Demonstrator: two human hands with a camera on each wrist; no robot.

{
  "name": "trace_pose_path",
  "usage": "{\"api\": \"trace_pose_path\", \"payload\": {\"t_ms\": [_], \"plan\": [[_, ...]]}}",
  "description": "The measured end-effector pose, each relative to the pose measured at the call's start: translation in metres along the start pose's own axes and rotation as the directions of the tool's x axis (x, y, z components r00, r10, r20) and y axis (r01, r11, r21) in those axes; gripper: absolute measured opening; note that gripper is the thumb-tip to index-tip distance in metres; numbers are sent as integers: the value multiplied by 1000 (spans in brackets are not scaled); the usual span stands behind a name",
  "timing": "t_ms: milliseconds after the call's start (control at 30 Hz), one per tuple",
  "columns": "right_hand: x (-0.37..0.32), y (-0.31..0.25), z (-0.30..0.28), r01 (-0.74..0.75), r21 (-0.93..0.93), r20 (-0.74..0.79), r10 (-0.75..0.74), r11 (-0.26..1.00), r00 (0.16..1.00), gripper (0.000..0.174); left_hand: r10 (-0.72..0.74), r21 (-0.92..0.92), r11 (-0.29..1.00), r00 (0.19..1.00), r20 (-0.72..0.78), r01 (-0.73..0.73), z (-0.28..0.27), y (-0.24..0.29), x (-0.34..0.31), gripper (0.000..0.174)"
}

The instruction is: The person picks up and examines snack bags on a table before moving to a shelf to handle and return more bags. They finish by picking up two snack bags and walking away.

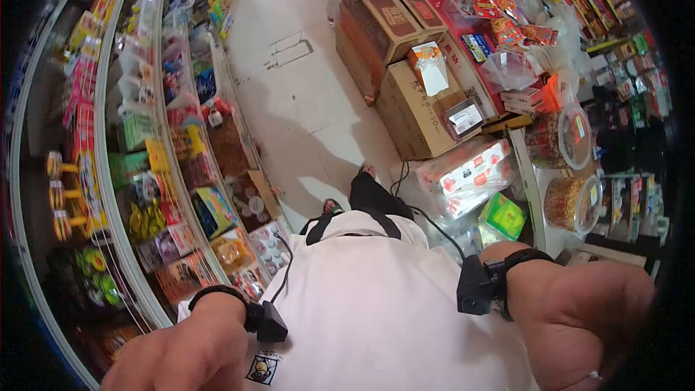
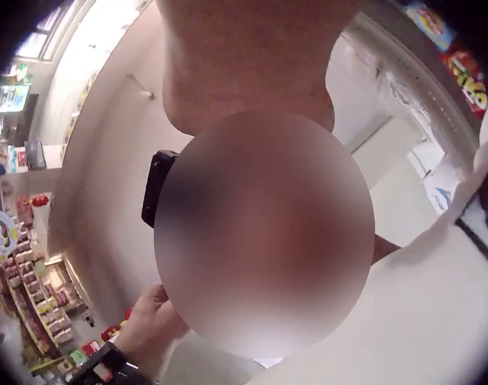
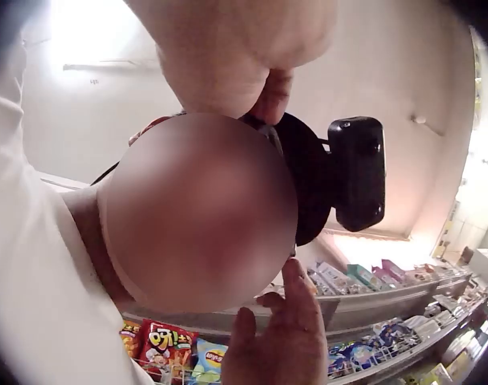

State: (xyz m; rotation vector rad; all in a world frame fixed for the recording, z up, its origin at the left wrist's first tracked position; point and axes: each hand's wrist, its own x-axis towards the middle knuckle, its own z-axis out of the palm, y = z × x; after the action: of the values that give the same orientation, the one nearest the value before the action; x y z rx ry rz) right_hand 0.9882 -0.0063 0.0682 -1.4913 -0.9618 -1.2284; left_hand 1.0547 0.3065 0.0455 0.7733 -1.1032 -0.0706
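Both hands are raised beside the head. In the head view my left hand (image 1: 174, 351) fills the lower left corner, its fingers cut off by the frame. My right hand (image 1: 594, 311) is bent inward at the lower right. The right wrist view has the right hand (image 3: 244, 56) above black headgear (image 3: 308, 200), a bent finger pinching its edge. A black camera (image 3: 360, 172) juts from that headgear. From below, the left hand (image 3: 280, 341) reaches up, fingertips right at the headgear's lower edge; a blurred patch hides their contact.
Shelves of packaged goods (image 1: 156, 145) line the left side. Cardboard boxes (image 1: 405, 112) and clear tubs (image 1: 568, 203) stand at the right, with a tiled floor (image 1: 311, 80) between. A cable runs from each wrist camera (image 1: 474, 286).
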Motion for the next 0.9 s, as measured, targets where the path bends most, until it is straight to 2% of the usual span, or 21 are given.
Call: {"api": "trace_pose_path", "payload": {"t_ms": [33,67,167,200,267,333,367,400,433,467,500,567,600,633,667,700,733,767,800,833,900], "plan": [[1,7,0,-2,-22,-10,2,1000,1000,20,-59,-3,998,998,-7,59,-11,-7,9,12],[1,16,-1,-4,-40,-18,3,999,1000,20,250,-46,967,967,-47,-252,-18,-40,17,11],[0,45,-4,-32,-103,-68,25,994,997,21,405,-57,908,905,-131,-414,-35,-67,45,6],[-4,58,-6,-52,-136,-90,40,989,995,21,323,100,946,879,-352,-307,-36,-73,51,20],[-19,87,-13,-180,-257,-182,136,950,974,21,154,227,972,878,-454,-54,-64,-88,48,35],[-63,146,-25,-309,-448,-253,212,839,944,7,36,225,974,947,-318,39,-144,-118,27,29],[-85,174,-30,-393,-533,-322,250,749,913,5,-208,371,867,918,-337,333,-182,-136,24,20],[-100,200,-29,-570,-482,-436,382,665,815,13,-422,501,651,820,-386,571,-219,-159,23,11],[-115,225,-28,-724,-408,-533,499,556,683,24,-479,491,516,712,-514,702,-247,-193,13,7],[-149,246,-38,-880,-161,-530,713,447,459,36,-528,415,431,597,-604,801,-275,-230,-7,4],[-176,267,-46,-957,9,-526,815,291,243,47,-586,331,349,480,-653,877,-302,-265,-33,5],[-233,306,-57,-977,203,-458,888,70,-31,49,-713,132,187,228,-663,973,-345,-311,-108,14],[-257,319,-58,-974,213,-480,877,77,-36,49,-761,13,112,94,-642,994,-363,-326,-149,19],[-278,332,-56,-987,127,-431,902,100,36,48,-793,-113,39,-38,-608,993,-377,-334,-193,24],[-290,343,-54,-991,45,-375,922,125,99,48,-809,-196,-39,-146,-569,980,-391,-337,-236,29],[-295,353,-54,-991,62,-394,915,117,83,48,-817,-179,-136,-213,-536,974,-400,-336,-276,34],[-298,358,-52,-987,-144,-360,926,69,117,45,-829,194,-325,-181,-529,926,-411,-322,-306,29],[-301,360,-49,-939,-343,-316,940,17,132,41,-841,533,-456,-148,-521,713,-422,-310,-333,25],[-302,367,-50,-903,-420,-267,963,-86,32,28,-841,648,-513,-180,-510,563,-430,-307,-338,26],[-302,376,-48,-903,-419,-287,957,-92,35,28,-836,653,-539,-241,-493,532,-440,-306,-341,27],[-304,386,-32,-930,-350,-355,935,-115,18,15,-836,642,-548,-323,-443,537,-460,-310,-332,29]]}}
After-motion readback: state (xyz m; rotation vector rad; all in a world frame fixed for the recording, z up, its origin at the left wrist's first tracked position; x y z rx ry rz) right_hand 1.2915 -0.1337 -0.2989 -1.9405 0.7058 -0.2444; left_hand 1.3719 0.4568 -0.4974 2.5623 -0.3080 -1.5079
